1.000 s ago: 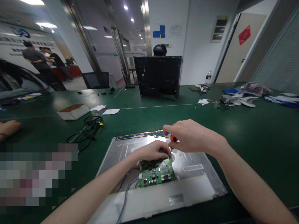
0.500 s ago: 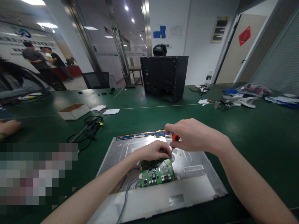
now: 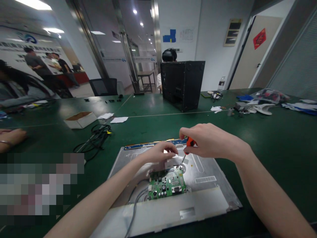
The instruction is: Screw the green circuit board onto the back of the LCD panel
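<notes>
Right-hand fingers (image 3: 184,133) hold a tilted orange screwdriver (image 3: 190,142), thin metal shaft (image 3: 183,159) exposed.

Ceiling lights (image 3: 34,4) glare upper left; the worktop (image 3: 141,107) gleams (pixel blocks (image 3: 39,185) mask lower left); wall lettering (image 3: 10,44) seems blurred.

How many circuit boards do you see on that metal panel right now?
2: a green board near the panel's middle, and a narrow blue board along its far edge. The left forearm covers part of the panel, so others may be hidden.
</notes>
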Motion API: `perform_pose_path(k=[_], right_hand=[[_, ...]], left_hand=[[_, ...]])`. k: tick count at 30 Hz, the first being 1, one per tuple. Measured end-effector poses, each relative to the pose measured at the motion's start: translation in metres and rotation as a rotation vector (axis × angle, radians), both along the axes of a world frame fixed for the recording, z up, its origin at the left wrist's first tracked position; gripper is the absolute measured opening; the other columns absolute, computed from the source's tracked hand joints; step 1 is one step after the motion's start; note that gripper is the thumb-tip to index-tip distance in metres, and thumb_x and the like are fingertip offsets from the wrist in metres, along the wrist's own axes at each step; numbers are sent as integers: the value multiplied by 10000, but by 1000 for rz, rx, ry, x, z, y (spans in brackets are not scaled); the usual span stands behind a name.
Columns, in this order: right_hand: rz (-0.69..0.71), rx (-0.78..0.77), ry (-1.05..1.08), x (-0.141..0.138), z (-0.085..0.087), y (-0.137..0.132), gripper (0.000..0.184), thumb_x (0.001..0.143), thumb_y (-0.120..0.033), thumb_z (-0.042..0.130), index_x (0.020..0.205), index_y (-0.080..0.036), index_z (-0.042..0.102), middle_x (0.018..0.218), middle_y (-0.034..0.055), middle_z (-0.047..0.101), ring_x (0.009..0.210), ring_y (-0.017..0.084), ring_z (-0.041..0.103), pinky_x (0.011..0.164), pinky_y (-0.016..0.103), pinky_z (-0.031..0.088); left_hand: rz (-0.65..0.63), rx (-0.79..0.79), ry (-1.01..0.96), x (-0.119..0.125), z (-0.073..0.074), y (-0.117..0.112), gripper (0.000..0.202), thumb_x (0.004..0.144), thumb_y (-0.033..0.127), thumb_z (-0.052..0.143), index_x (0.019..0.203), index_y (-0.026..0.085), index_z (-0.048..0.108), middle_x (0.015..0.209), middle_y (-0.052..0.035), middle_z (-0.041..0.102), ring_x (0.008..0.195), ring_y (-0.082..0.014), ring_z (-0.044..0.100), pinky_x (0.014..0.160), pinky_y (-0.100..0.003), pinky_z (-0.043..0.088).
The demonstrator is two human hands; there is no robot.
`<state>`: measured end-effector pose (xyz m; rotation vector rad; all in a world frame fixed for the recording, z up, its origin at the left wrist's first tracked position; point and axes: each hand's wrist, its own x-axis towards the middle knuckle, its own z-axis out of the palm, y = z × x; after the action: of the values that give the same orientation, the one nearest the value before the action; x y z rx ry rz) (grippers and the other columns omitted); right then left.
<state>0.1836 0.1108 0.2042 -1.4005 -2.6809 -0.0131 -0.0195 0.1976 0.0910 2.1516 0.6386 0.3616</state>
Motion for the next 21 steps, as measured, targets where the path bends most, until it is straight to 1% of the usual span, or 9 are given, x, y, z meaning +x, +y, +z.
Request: perform_pose_path(k=[3,5,7,8,11,14,17,21], right_hand=[[-8,-8,16,3,2,0,229,816,-340,627,1010,-232,570,797,-1,646,646,145,552,514,246,312],[-22,-21,27,4,3,0,241,813,-353,636,1014,-236,572,802,-3,646,645,141,554,517,245,320],[-35,-39,46,6,4,0,253,807,-358,646,1019,-240,574,808,-6,650,651,138,561,517,240,328],[-38,-44,56,7,5,0,256,806,-357,648,1021,-242,573,811,-9,652,657,138,565,517,237,332],[-31,-36,74,11,6,0,263,800,-366,653,1018,-244,570,810,-14,656,663,139,572,521,234,338],[-17,0,76,14,7,-1,254,803,-370,647,1006,-243,564,801,-14,657,653,143,568,523,239,330],[-18,38,75,17,9,-4,245,800,-358,646,997,-239,561,786,-11,654,648,147,563,522,245,317],[-16,49,94,20,13,-6,253,794,-346,652,1001,-233,560,771,-16,657,646,145,565,528,248,322]], left_hand=[[105,115,86,-12,17,9,132,821,229,582,895,154,661,898,-44,680,829,-176,600,751,-270,454],[183,195,190,-22,25,15,140,810,256,592,887,161,660,881,-37,679,810,-176,594,720,-257,444],[225,236,305,-32,31,18,142,804,269,591,865,164,664,846,-32,672,766,-168,586,665,-236,427],[226,247,362,-37,32,19,142,795,275,600,854,166,668,823,-28,667,741,-165,580,638,-228,415],[158,233,503,-46,30,18,151,782,300,620,832,168,673,789,-23,658,698,-162,573,578,-216,382],[86,201,548,-48,24,12,116,765,267,639,819,169,670,776,-19,660,691,-163,583,565,-213,368],[129,219,563,-46,18,3,78,729,212,655,797,173,654,743,-8,650,646,-154,569,544,-211,347],[188,252,556,-47,11,-7,25,714,144,606,717,168,612,659,7,598,592,-146,528,535,-221,323]])
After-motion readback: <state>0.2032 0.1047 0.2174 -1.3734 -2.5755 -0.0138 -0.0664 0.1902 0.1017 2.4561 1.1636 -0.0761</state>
